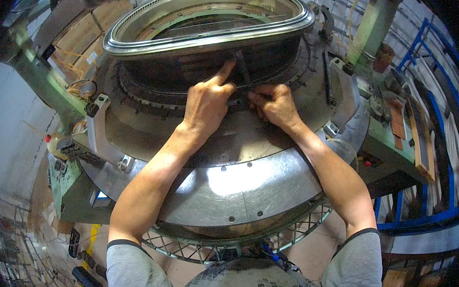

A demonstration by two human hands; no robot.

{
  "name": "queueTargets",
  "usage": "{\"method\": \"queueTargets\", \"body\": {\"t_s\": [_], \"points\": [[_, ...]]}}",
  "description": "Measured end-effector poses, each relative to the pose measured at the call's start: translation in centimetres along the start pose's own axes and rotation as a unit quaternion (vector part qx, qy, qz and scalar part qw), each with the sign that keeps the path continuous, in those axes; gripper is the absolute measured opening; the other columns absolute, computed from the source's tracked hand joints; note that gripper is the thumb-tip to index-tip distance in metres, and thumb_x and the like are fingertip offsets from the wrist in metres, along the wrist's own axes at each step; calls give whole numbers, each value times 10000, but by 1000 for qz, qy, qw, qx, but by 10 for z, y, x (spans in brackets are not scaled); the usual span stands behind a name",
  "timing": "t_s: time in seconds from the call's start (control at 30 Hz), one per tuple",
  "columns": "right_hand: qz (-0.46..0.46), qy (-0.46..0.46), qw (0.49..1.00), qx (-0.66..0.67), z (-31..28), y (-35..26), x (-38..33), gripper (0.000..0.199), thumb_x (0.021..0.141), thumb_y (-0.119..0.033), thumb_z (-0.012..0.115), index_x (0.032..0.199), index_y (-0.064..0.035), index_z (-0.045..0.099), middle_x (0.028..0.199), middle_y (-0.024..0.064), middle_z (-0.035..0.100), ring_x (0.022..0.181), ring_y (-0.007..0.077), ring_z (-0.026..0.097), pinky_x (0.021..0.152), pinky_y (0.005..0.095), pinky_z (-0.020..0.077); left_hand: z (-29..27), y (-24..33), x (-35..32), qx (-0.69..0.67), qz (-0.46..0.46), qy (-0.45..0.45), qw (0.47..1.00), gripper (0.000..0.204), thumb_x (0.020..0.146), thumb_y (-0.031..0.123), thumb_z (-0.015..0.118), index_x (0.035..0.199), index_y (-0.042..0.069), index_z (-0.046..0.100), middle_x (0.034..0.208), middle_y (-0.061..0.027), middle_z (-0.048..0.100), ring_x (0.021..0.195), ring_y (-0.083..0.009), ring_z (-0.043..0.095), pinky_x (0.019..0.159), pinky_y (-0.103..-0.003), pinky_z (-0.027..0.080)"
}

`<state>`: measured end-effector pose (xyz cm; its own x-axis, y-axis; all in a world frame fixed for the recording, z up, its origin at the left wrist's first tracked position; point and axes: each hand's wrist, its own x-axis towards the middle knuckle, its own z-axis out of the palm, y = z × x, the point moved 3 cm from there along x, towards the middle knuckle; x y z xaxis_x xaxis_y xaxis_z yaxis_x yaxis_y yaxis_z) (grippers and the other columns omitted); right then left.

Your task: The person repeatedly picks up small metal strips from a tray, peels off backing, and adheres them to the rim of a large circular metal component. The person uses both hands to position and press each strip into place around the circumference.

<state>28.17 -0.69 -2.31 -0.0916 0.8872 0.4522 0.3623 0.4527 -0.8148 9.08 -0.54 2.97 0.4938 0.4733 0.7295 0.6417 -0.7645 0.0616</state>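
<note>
A large round machine fills the middle, with a dark drum (181, 69) under a shiny metal ring (220, 50). On the drum's near side a narrow dark upright strip (242, 68) stands. My left hand (207, 103) is at the drum wall, its index finger stretched out to the strip's left side and its other fingers bent. Just right of the strip's lower end, my right hand (274, 103) has thumb and index finger pinched together. What lies between those fingertips is too small to make out. Below both hands spreads a wide metal plate (235, 138).
A polished curved rim (236, 190) with screws lies between my forearms and the plate. Green machine posts (372, 30) rise on both sides. A thin black rod (328, 78) rests on the plate at right. A blue rack (443, 128) stands farther right, and cardboard boxes (79, 37) at back left.
</note>
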Motion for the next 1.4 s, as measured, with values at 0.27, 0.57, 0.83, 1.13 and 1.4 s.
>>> {"method": "queueTargets", "body": {"t_s": [0.27,0.57,0.83,1.13,1.4], "points": [[10,-7,1000,-9,0,-8,-1,168,942,-144,697,865,-4,746,676,13,674,533,67,550,481,255,432,-4,4,1,0,10,7,1000,133,687,-91,598,729,7,677,1361,-165,608,924,-355,726,759,-396,614],[-15,5,1000,-16,-1,-7,-1,180,938,-154,706,836,-9,738,662,5,668,518,66,544,473,255,428,-2,3,1,3,11,7,1000,134,695,-86,601,734,13,684,1359,-165,610,905,-368,725,759,-408,613],[-10,0,1000,-19,0,-1,0,173,940,-147,703,842,-10,744,660,10,670,521,64,545,470,254,426,-1,2,0,-4,5,1,1000,143,705,-76,599,745,19,699,1351,-169,614,891,-373,726,755,-414,612],[21,-8,999,-28,-2,-5,-1,143,883,-137,694,889,-8,755,736,111,715,611,137,632,590,314,498,0,0,0,17,24,-13,999,165,658,-89,626,769,12,693,1417,-207,550,899,-363,728,751,-400,620],[33,-11,999,-39,-3,-9,-1,166,859,-129,695,962,-23,770,812,164,748,692,165,683,676,335,537,0,0,-1,7,19,-10,1000,155,660,-83,623,766,9,689,1411,-204,557,909,-358,727,746,-397,618]]}}
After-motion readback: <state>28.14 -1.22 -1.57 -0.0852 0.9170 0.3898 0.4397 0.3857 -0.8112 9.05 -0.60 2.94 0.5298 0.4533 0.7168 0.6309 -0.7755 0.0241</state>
